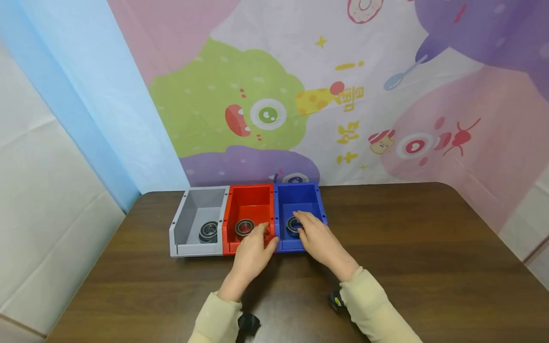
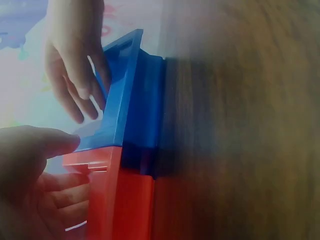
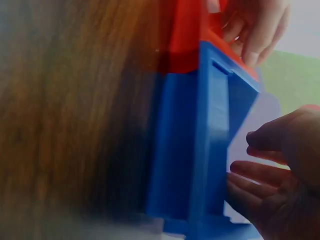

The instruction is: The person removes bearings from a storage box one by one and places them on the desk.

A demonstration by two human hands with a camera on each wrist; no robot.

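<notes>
The bins (image 1: 252, 197) look smooth, glossy plastic, the bearings (image 1: 238, 231) metal, the tabletop (image 1: 407, 224) wood-grained, the sleeves (image 1: 370, 295) matt cloth.

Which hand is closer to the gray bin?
Left. The left hand is at the red bin, beside the gray bin; the right hand is at the blue bin, one bin farther.

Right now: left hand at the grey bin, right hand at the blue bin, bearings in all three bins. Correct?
Not quite: the left hand is at the red bin, not the grey bin; head view shows it. Right hand at the blue bin and bearings in all three stand.
</notes>
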